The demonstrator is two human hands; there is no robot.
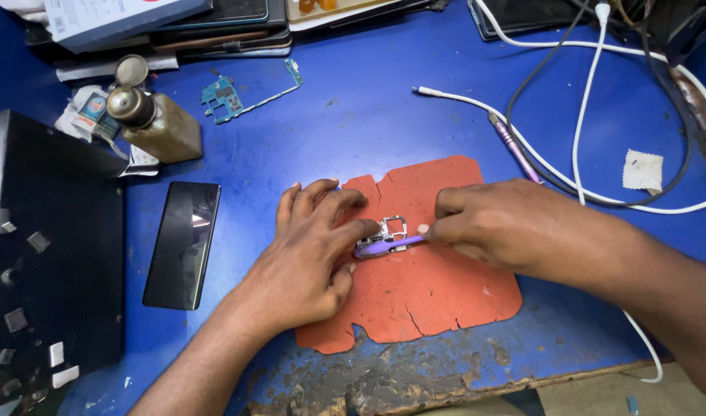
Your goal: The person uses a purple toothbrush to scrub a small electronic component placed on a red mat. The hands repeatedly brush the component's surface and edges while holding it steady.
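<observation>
The small board [392, 229] lies between both hands on the orange mat [437, 304]; left hand [310, 258] pins it with open fingers, right hand [495, 227] pinches a purple tool [387, 246] lying left-right.

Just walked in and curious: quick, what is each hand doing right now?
Left hand: fingers pressing down on the small metal phone part on the orange mat.
Right hand: pinched shut on a purple tool.

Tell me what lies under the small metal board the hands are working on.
The small metal board rests on a cracked orange mat over the blue table. The left hand and right hand cover part of the mat.
</observation>
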